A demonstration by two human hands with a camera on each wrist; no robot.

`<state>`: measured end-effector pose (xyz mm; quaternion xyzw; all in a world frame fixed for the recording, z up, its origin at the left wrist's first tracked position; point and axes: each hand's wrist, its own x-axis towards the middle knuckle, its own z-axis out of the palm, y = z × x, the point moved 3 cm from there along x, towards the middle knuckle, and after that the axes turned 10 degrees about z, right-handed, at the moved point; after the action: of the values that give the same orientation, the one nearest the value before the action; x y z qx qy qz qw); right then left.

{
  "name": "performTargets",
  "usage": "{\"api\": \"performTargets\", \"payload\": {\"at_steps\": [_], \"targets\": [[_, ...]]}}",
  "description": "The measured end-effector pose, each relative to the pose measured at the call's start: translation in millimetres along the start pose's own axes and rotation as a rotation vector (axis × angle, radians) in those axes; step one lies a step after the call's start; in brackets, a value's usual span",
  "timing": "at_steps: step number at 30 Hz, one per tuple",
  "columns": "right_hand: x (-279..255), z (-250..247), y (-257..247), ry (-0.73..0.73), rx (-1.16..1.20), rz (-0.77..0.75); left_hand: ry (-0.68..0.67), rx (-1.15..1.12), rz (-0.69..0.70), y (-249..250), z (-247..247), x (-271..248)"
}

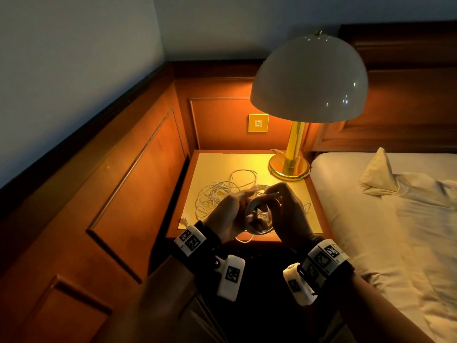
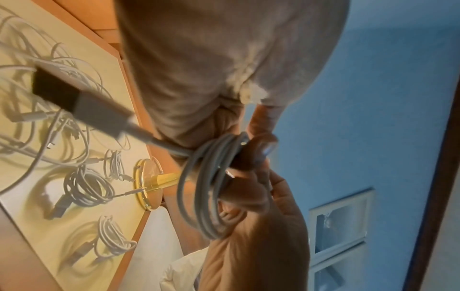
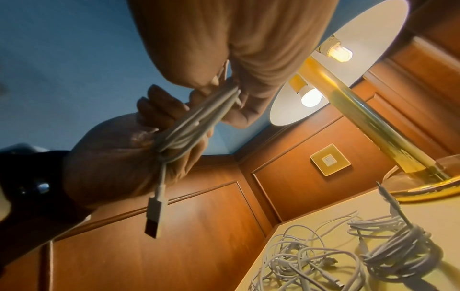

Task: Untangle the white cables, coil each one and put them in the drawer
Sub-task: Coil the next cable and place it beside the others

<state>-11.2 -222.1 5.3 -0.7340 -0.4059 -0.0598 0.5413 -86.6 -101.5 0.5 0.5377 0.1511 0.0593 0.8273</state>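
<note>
Both hands hold one coiled white cable [image 1: 259, 220] above the front edge of the nightstand [image 1: 222, 162]. My left hand [image 1: 232, 211] has its fingers curled round the coil's left side. My right hand [image 1: 286, 209] pinches the loops on the right. In the right wrist view the coil [image 3: 199, 122] runs between the two hands and its USB plug [image 3: 155, 214] dangles below the left hand. A loose tangle of white cables [image 1: 222, 191] lies on the nightstand top. The left wrist view shows three coiled cables [image 2: 87, 189] lying near the lamp base. No drawer can be made out.
A brass lamp [image 1: 309, 80] with a white dome shade stands lit at the nightstand's back right corner. Wood panelling with a wall switch [image 1: 258, 123] closes the back and left. A bed [image 1: 371, 206] with rumpled sheets borders the right side.
</note>
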Motion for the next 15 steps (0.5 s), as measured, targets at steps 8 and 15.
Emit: {"api": "performTargets", "payload": {"at_steps": [8,15], "targets": [[5.7,-0.3,2.9,-0.023,0.054,0.243,0.031,0.255,0.163,3.4,-11.3,-8.1],[15.4,-11.8,6.5,-0.205,0.035,0.150,-0.143,0.212,0.159,29.3,-10.1,-15.5]]}}
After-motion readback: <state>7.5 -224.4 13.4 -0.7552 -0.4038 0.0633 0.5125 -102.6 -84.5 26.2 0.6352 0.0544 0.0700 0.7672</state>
